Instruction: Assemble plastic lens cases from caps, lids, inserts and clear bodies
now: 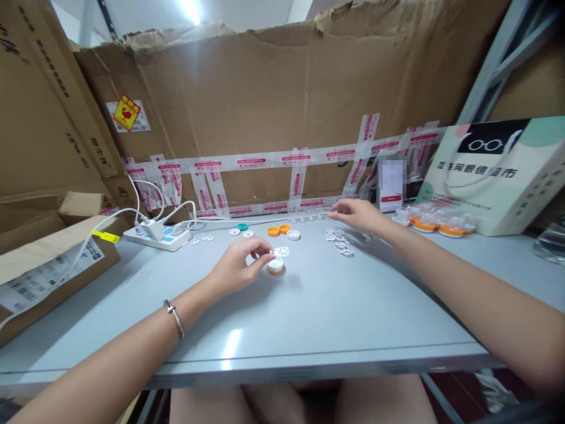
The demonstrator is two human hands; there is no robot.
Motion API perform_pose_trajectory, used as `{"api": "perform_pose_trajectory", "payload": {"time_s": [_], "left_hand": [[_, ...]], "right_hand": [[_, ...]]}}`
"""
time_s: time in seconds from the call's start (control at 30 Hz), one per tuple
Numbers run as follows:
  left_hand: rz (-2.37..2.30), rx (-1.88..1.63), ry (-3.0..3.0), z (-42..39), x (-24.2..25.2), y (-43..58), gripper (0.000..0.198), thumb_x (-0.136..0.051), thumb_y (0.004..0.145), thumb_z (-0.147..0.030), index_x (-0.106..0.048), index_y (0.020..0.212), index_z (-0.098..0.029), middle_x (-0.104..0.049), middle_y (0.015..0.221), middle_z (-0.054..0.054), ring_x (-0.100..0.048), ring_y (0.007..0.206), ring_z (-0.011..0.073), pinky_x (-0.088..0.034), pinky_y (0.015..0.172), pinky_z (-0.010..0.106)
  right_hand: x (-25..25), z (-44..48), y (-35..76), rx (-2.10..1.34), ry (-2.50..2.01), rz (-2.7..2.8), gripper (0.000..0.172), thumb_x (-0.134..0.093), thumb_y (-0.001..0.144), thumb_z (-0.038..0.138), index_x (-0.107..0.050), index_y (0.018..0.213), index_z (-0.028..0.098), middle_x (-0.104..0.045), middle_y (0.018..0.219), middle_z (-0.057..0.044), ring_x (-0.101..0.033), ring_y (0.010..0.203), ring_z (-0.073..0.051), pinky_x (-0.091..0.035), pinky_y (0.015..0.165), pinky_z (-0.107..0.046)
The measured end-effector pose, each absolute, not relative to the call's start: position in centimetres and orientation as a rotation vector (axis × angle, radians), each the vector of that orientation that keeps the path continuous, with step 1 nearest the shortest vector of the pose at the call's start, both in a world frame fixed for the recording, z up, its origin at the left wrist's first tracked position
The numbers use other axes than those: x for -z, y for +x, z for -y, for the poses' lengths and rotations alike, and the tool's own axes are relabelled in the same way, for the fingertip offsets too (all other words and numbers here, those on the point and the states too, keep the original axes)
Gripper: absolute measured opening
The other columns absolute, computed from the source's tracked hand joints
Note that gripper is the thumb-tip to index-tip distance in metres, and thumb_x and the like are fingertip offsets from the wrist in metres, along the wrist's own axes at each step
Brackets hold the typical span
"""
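My left hand (244, 262) pinches a flat white plastic piece with cut-out holes (281, 252) between thumb and fingers. Just beneath that piece, a round white case with an orange base (275, 268) sits on the table. Reaching towards the back, my right hand (354, 214) has its fingers bent together at the end of a row of small clear plastic pieces (309, 215); whatever is between its fingertips is hidden. More white cut-out pieces (339, 240) lie in a loose group below that hand. Orange rings (279, 230) and a white ring (293, 235) lie between both hands.
A green disc (242, 227) and white discs (234, 232) lie left of centre. A power strip (158, 237) with white cables stands at left beside an open carton (53, 259). At right are clear-topped orange cases (450, 222), a phone (392, 185) and a paper bag (489, 171). Cardboard (273, 106) walls the back.
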State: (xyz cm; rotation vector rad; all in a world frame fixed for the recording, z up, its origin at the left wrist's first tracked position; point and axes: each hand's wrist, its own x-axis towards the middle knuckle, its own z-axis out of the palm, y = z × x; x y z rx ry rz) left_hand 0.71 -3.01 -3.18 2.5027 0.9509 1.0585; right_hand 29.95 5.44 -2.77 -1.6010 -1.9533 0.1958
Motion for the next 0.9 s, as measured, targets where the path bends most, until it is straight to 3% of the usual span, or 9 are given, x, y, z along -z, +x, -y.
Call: {"api": "perform_pose_trajectory", "payload": {"time_s": [0.07, 0.23, 0.43, 0.63, 0.73, 0.9], "left_hand": [[-0.947, -1.039, 2.51, 3.0, 3.3, 0.6, 0.011, -0.052, 0.083, -0.022, -0.06, 0.079, -0.015, -0.065, 0.074, 0.003, -0.057, 0.065, 0.0119, -0.046, 0.061, 0.023], [-0.947, -1.037, 2.523, 3.0, 3.2, 0.5, 0.012, -0.053, 0.083, -0.023, -0.06, 0.078, -0.015, -0.064, 0.073, 0.003, -0.056, 0.065, 0.0117, -0.045, 0.061, 0.023], [-1.025, -1.0, 2.472, 2.9, 3.1, 0.4, 0.013, -0.052, 0.083, -0.024, -0.06, 0.079, -0.014, -0.064, 0.075, 0.002, -0.056, 0.067, 0.0115, -0.044, 0.062, 0.023], [-1.017, -1.029, 2.448, 2.8, 3.2, 0.4, 0.013, -0.053, 0.083, -0.024, -0.06, 0.08, -0.015, -0.065, 0.075, 0.002, -0.056, 0.067, 0.0115, -0.044, 0.063, 0.023], [-1.002, -1.035, 2.449, 3.0, 3.2, 0.6, 0.012, -0.053, 0.083, -0.023, -0.06, 0.079, -0.014, -0.064, 0.075, 0.002, -0.056, 0.067, 0.0111, -0.043, 0.062, 0.022], [-0.96, -1.056, 2.477, 3.5, 3.0, 1.0, 0.01, -0.054, 0.083, -0.021, -0.06, 0.08, -0.014, -0.065, 0.076, 0.003, -0.056, 0.068, 0.0109, -0.044, 0.063, 0.022]], "right_hand": [[3.9, -6.8, 31.2, -0.26, -1.66, 1.985, 0.025, -0.061, 0.071, 0.039, -0.069, 0.079, 0.016, -0.068, 0.079, -0.01, -0.062, 0.073, -0.022, -0.046, 0.066, -0.032], [5.4, -7.7, 31.2, -0.425, -1.601, 2.076, 0.024, -0.064, 0.068, 0.031, -0.072, 0.087, 0.019, -0.07, 0.085, -0.006, -0.063, 0.069, -0.017, -0.046, 0.064, -0.025], [5.2, -7.7, 30.6, -0.479, -1.609, 2.018, 0.007, -0.064, 0.062, 0.023, -0.069, 0.063, 0.018, -0.07, 0.065, -0.001, -0.063, 0.065, -0.017, -0.046, 0.06, -0.023], [3.8, -6.5, 29.3, -0.373, -1.554, 1.815, 0.009, -0.057, 0.072, 0.025, -0.062, 0.07, 0.017, -0.067, 0.065, -0.003, -0.064, 0.063, -0.017, -0.048, 0.066, -0.028], [3.0, -4.5, 26.9, -0.43, -1.4, 1.766, 0.013, -0.054, 0.077, 0.029, -0.06, 0.078, 0.017, -0.067, 0.071, -0.002, -0.066, 0.064, -0.014, -0.05, 0.068, -0.027], [2.7, 0.0, 21.7, -0.686, -0.813, 1.687, 0.018, -0.063, 0.074, 0.034, -0.062, 0.08, 0.017, -0.069, 0.079, -0.005, -0.067, 0.077, -0.017, -0.053, 0.073, -0.032]]}}
